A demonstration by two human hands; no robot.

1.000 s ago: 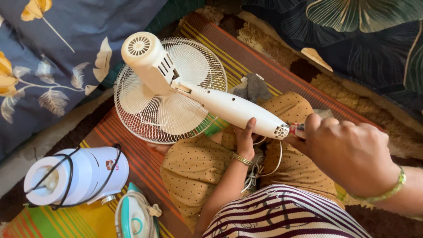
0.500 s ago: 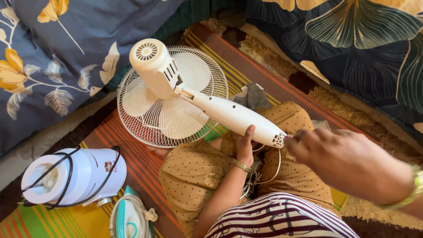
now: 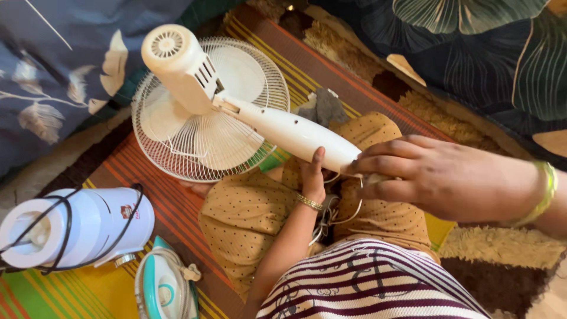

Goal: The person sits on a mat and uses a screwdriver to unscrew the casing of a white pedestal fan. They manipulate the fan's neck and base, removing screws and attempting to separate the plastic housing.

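Head cam looks straight down on someone sitting cross-legged on a striped mat [image 3: 177, 195]. Far left, a white appliance [image 3: 77, 227] with its black cord looped around it lies on its side, and a teal-and-white iron [image 3: 162, 289] lies just beside it, both parked out of the way. Next over, the white fan [image 3: 201, 112] lies tipped, its grille down on the mat and its stem angled across the lap, so the stem's end comes up within reach. Left hand [image 3: 312, 177] is wrapped around the stem from below, steadying it. Right hand [image 3: 431, 177] is closed over the stem's end, fingers curled; whether it holds a tool, I can't tell. Wires [image 3: 336, 210] dangle under there.
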